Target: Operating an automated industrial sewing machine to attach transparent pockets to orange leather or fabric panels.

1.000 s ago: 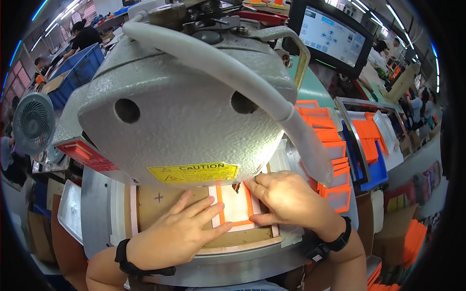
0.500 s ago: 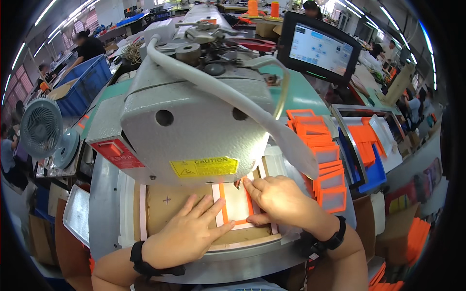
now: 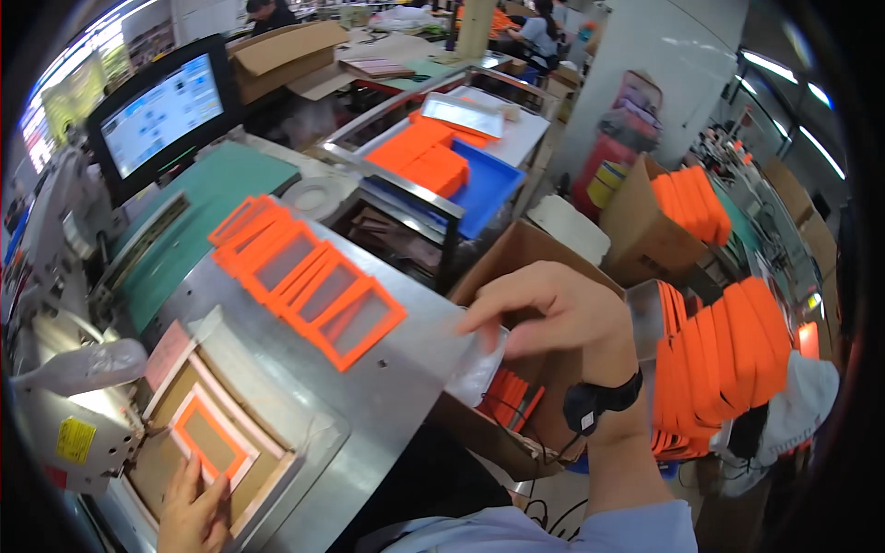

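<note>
My left hand [image 3: 191, 512] lies at the near edge of a small orange rectangular frame [image 3: 215, 441] with a white inner panel, fingertips resting on it and fingers apart. The frame sits in a white-bordered opening on a brown board [image 3: 166, 470], under the head of a grey sewing machine [image 3: 78, 429]. My right hand [image 3: 558, 309] hangs in the air past the metal table's right edge, above an open cardboard box [image 3: 516, 253]. Its fingers are loosely bent and apart, with nothing visible in them. Below its fingertips lies a clear plastic sheet or bag [image 3: 477, 369].
A row of overlapping orange frames with clear windows [image 3: 304, 276] lies on the metal table [image 3: 396, 369]. Beyond are a blue tray [image 3: 493, 189] with orange pieces, and a screen [image 3: 161, 115]. Stacked orange pieces [image 3: 724, 359] and a carton [image 3: 650, 221] stand at the right.
The view has swung to the right. My right hand has left the orange frame under the machine and moved out right, over the cardboard box. My left hand stays at the frame.
</note>
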Motion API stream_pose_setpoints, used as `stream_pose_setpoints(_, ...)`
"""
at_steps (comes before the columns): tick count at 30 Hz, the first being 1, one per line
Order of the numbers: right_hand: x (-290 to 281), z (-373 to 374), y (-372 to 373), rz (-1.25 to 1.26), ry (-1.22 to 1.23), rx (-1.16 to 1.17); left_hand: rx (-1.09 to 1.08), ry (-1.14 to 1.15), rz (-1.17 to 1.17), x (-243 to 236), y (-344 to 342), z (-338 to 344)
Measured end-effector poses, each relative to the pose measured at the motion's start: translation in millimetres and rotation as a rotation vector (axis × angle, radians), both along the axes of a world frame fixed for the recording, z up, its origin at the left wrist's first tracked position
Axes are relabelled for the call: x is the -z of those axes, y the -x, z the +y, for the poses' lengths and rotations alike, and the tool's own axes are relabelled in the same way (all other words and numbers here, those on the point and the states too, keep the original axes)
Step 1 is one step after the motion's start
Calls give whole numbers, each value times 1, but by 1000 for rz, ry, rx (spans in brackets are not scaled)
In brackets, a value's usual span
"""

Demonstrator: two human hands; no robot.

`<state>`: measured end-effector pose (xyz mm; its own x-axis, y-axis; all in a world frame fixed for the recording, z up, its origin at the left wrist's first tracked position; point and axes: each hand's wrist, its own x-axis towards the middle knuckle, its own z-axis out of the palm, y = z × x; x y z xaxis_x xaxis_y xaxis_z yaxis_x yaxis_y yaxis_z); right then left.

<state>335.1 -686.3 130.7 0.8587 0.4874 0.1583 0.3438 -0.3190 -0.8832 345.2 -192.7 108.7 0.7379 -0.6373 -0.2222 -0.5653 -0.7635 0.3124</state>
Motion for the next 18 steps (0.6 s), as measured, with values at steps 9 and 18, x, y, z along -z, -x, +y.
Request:
stream_pose_setpoints(9, 378, -131, 77, 748, 138, 1155, -181, 83, 107, -42, 24, -6)
stream_pose_setpoints(18, 528, -74, 83, 797, 470, 1186, -611, 243, -56, -44, 98, 0)
